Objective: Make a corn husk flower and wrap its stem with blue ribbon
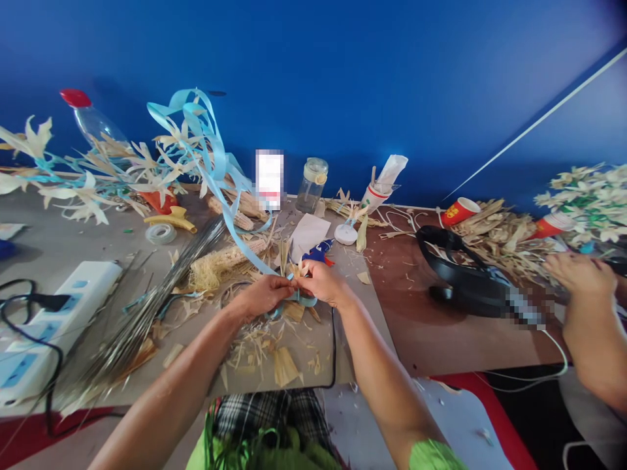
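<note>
My left hand (pixel 267 295) and my right hand (pixel 321 282) meet over the front of the table, fingertips nearly touching. Pinched in the left fingers is a light blue ribbon (pixel 243 246), whose long curls rise up and back to the left. The right fingers are closed on a pale corn husk piece (pixel 296 269), partly hidden by them. A bit of ribbon loops out below the right hand. Just behind my hands lie a dark blue object with red parts (pixel 318 252) and a sheet of paper (pixel 309 234). Husk scraps (pixel 285 367) are scattered in front.
To the left are thin wires (pixel 161 307), a corn cob (pixel 223 266), a tape roll (pixel 160 234) and a power strip (pixel 63 326). A glass jar (pixel 311 186) stands behind. On the right are a black headset (pixel 455 281) and another person's hand (pixel 582 274).
</note>
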`<action>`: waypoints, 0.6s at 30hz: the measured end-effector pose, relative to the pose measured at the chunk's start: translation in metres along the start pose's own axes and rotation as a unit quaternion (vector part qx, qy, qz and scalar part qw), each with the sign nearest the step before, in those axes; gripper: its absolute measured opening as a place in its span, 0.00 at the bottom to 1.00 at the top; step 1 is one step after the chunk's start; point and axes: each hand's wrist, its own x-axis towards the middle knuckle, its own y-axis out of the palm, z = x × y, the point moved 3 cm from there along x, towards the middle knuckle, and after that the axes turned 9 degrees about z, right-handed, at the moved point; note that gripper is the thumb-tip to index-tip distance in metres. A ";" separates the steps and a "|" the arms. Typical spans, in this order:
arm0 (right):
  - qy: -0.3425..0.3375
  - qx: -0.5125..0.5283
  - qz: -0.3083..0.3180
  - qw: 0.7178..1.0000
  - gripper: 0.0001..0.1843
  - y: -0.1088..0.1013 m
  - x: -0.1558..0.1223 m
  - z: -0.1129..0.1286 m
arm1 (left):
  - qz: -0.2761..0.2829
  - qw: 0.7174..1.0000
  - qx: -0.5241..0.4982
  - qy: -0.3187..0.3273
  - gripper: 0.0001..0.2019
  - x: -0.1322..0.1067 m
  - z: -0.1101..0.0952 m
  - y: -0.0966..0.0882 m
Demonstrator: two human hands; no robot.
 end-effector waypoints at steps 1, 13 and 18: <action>-0.006 -0.039 -0.019 0.999 0.12 -0.001 0.000 0.001 | -0.006 1.000 0.010 -0.004 0.15 0.000 0.000 0.000; -0.051 -0.183 -0.109 0.976 0.12 -0.001 -0.007 0.022 | -0.028 0.998 0.050 0.014 0.12 0.003 0.001 -0.003; -0.059 -0.163 -0.137 0.975 0.13 -0.001 -0.008 0.027 | -0.048 0.999 0.011 0.011 0.10 -0.001 -0.006 -0.001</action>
